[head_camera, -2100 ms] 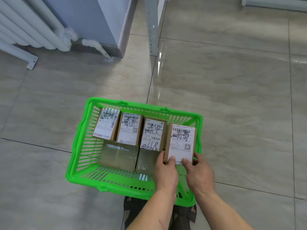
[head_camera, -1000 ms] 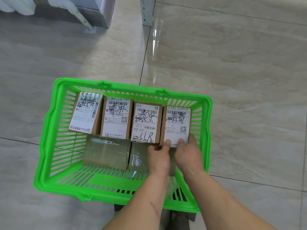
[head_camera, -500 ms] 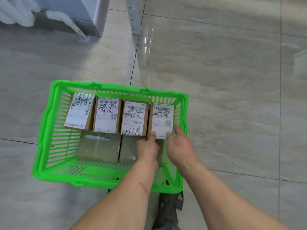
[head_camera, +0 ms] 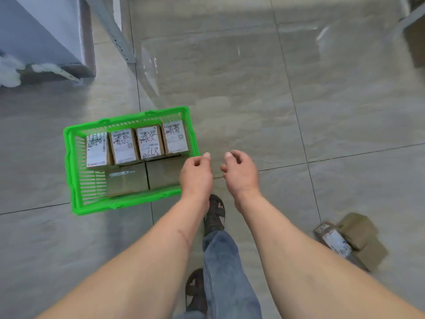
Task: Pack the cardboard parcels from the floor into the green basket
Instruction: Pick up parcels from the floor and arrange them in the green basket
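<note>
Left of empty hands (head_camera: 218, 171): parcels (head_camera: 138, 146) in basket (head_camera: 69, 171).

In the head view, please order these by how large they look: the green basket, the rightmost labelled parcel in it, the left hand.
1. Green basket, clearly the largest.
2. and 3. Left hand and rightmost labelled parcel look about alike; the hand is nearer the camera, so I do not rank them.

The basket (head_camera: 69, 171) sits to my front left with parcels (head_camera: 149, 143) in it; more parcels (head_camera: 351, 238) lie on the floor (head_camera: 322, 100) to my right.
</note>
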